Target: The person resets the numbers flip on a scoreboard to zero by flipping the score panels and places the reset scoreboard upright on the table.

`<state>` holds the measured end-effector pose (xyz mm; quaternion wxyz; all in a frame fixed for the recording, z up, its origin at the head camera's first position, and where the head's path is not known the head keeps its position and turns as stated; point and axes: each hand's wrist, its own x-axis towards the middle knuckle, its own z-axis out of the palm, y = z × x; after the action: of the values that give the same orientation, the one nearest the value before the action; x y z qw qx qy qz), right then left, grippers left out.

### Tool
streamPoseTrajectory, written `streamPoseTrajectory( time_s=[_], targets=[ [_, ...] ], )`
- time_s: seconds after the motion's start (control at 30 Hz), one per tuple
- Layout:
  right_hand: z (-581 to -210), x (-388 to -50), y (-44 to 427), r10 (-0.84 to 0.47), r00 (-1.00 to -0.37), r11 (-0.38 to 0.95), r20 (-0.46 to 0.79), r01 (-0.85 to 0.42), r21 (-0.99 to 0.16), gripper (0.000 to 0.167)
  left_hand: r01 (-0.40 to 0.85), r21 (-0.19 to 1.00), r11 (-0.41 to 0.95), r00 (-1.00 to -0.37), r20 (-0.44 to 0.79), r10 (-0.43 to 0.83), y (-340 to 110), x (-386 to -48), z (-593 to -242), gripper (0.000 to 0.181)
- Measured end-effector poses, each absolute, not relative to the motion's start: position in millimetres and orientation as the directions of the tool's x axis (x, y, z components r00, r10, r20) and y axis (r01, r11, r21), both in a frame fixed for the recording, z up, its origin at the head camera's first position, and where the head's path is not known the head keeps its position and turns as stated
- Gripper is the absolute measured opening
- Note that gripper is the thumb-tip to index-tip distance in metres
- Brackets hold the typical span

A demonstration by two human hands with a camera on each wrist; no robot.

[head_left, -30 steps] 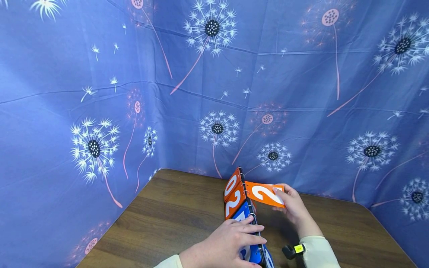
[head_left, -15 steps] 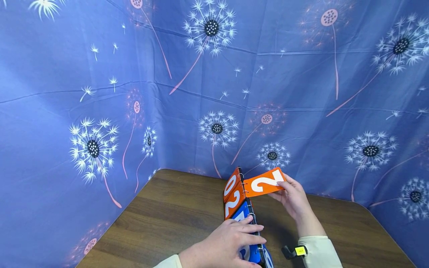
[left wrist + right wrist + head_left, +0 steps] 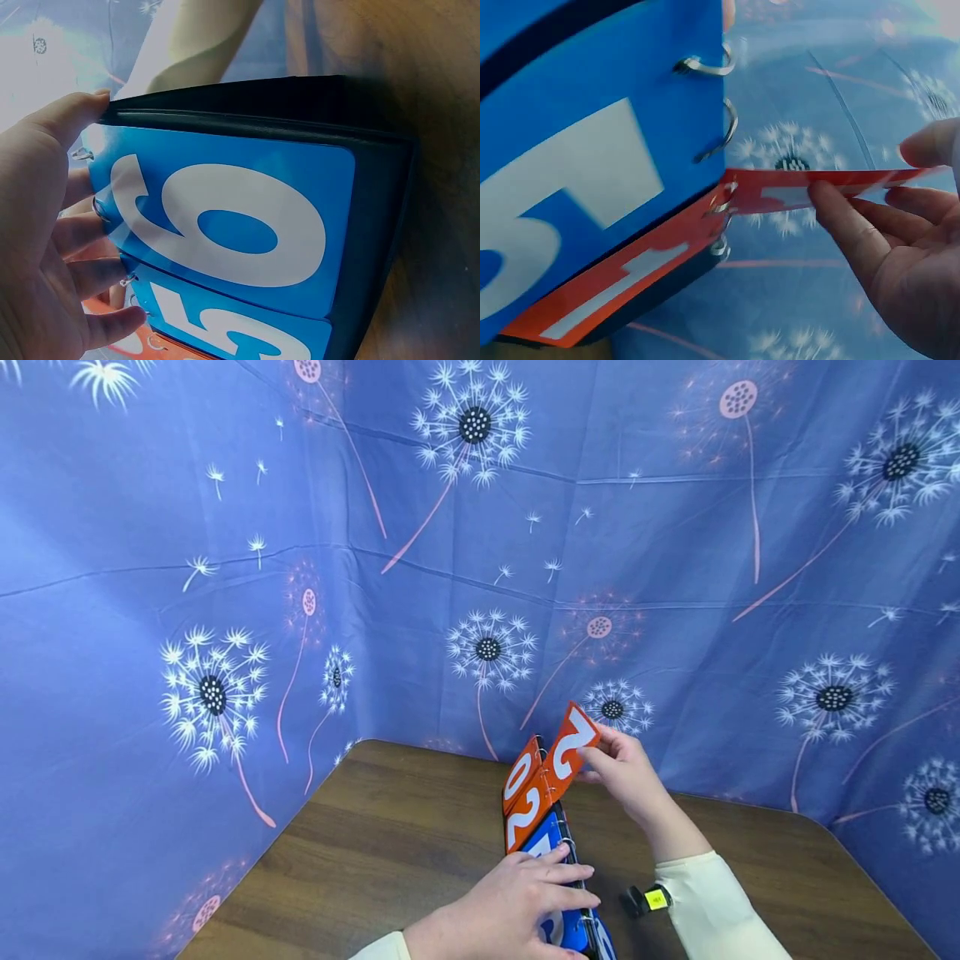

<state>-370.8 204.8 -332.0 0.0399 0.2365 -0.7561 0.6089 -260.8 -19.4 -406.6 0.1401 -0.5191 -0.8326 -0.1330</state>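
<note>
A tabletop flip scoreboard stands tented on the table, with ringed orange and blue number cards along its black ridge. My right hand pinches the free end of one orange card marked 2, which slants up from the rings. In the right wrist view this orange card appears almost edge-on between thumb and fingers. Across the near part of the ridge lies my left hand, fingers straight and spread. In the left wrist view its thumb touches the ridge's end, beside the blue 6 card.
The brown wooden table extends to both sides of the scoreboard. Behind it hangs a blue dandelion-print curtain. A small black device with a yellow label sits at the right wrist.
My right hand has swung the orange 2 card up and leftward, from nearly level on the right to steeply raised over the ridge. The left hand has stayed in place.
</note>
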Motion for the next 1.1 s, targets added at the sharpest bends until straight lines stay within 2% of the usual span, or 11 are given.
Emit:
streamPoseTrajectory(
  time_s=[0.2, 0.37, 0.5, 0.63, 0.83, 1.1],
  targets=[
    [-312.5, -379.7, 174.0, -0.47, -0.827, 0.359, 0.308, -0.498, -0.789, 0.048, 0.901, 0.076, 0.427, -0.421, 0.391, 0.818, -20.0, -260.6, -407.2, 0.052],
    [-305.1, -386.7, 151.6, -0.592, -0.774, 0.571, 0.223, -0.599, -0.562, 0.046, 0.9, 0.109, 0.421, -0.428, 0.394, 0.814, -20.6, -260.0, -407.2, 0.052],
    [-304.8, -390.7, 138.7, -0.701, -0.705, 0.612, 0.107, -0.671, -0.419, 0.041, 0.903, 0.085, 0.421, -0.417, 0.41, 0.811, -20.1, -259.4, -407.1, 0.052],
    [-308.9, -393.2, 131.0, -0.754, -0.655, 0.618, 0.047, -0.732, -0.287, 0.027, 0.903, 0.066, 0.424, -0.41, 0.421, 0.809, -19.5, -259.0, -407.0, 0.052],
    [-319.6, -392.7, 127.1, -0.745, -0.667, 0.657, 0.014, -0.736, -0.16, 0.019, 0.9, 0.081, 0.428, -0.421, 0.409, 0.809, -19.9, -259.0, -406.7, 0.052],
    [-331.7, -393.2, 129.4, -0.722, -0.691, 0.691, 0.033, -0.719, 0.071, 0.032, 0.904, 0.07, 0.423, -0.411, 0.419, 0.809, -19.9, -259.1, -407.3, 0.052]
  ],
)
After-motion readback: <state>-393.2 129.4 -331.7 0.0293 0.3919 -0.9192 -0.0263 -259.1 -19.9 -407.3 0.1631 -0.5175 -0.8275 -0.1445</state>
